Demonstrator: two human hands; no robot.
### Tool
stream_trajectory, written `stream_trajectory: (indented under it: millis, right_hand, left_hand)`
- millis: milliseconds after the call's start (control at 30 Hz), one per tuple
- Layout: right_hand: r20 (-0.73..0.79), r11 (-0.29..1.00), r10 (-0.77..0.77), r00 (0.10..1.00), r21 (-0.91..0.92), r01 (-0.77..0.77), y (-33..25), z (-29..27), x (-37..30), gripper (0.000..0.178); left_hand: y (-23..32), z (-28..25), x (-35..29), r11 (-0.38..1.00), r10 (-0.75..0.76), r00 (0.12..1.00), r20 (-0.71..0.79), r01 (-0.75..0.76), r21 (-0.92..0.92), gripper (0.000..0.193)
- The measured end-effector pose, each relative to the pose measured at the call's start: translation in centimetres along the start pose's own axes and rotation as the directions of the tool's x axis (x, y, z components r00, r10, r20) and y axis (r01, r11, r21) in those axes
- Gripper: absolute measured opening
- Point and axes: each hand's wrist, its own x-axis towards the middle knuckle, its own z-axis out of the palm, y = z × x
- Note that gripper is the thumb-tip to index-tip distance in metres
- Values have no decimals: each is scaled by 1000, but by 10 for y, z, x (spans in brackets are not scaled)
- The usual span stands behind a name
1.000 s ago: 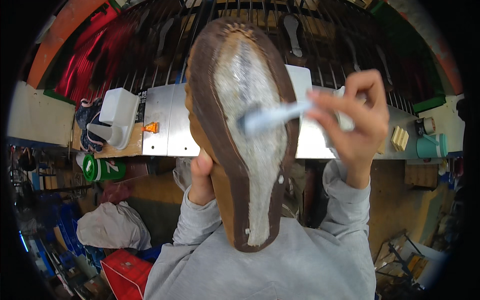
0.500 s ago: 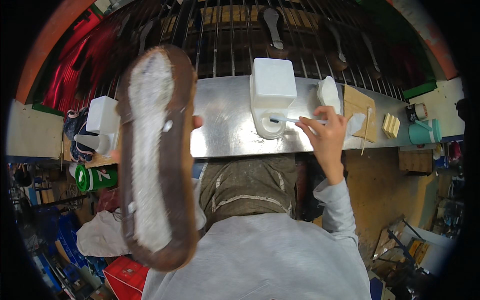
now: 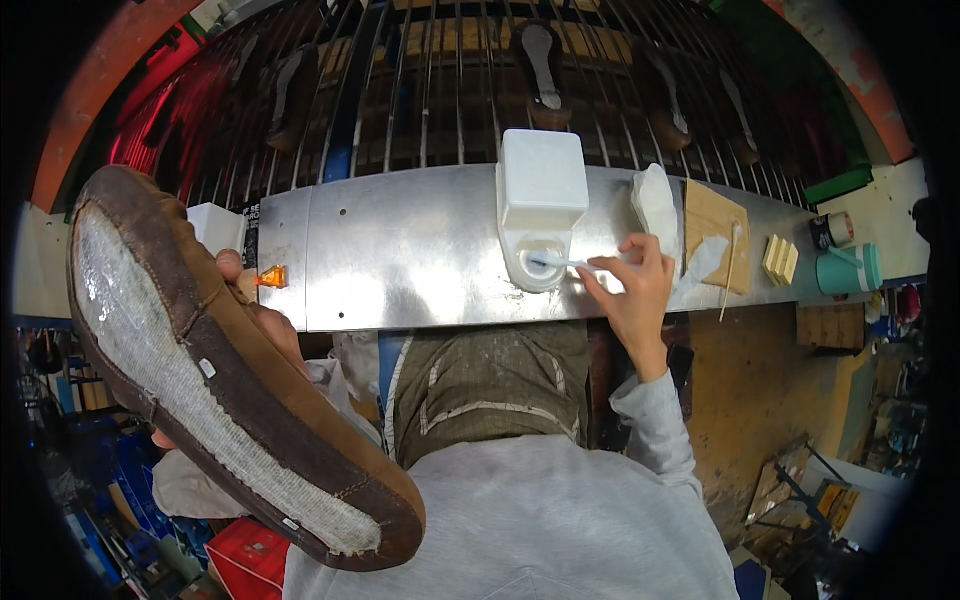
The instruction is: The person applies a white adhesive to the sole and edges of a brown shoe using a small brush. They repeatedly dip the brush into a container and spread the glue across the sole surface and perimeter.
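A brown shoe fills the left of the view, tilted, with its underside toward me. A pale woven strip runs along that underside, glossy near the upper end. My left hand is closed round the shoe from behind; only some fingers show. Over the bench's front edge, my right hand pinches a slim, light-coloured brush. Its tip is down inside the round cup at the foot of a white plastic dispenser.
Behind the metal bench, more shoes, including one sole-up, lie on a bar rack. To the right are white pieces, a cardboard sheet, yellowish blocks and a teal mug. An orange item lies left.
The shoe has swung left and tilted, uncovering the bench's left part and an orange item. My right hand has shifted slightly left and nearer me, its brush still in the cup.
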Motion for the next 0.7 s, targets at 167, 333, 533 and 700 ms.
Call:
stream_trajectory:
  millis: [167, 333, 533, 700]
  right_hand:
    - [27, 923, 339, 941, 183, -338, -4, 0, -23, 12]
    - [92, 776, 420, 903, 480, -410, -19, -19, 7, 13]
    - [-137, 758, -3, 991, 645, 91, -77, -75, 51, 30]
    - [-221, 758, -122, 968, 609, 234, -112, -77, 75, 46]
  left_hand:
    - [1, 13, -43, 995, 83, 923, -375, -100, -27, 123]
    - [-53, 45, -47, 993, 55, 748, -661, -113, -44, 102]
    - [-80, 75, -19, 993, -113, 723, -682, 61, -100, 92]
    - [-74, 89, -3, 982, -175, 786, -593, 181, -50, 99]
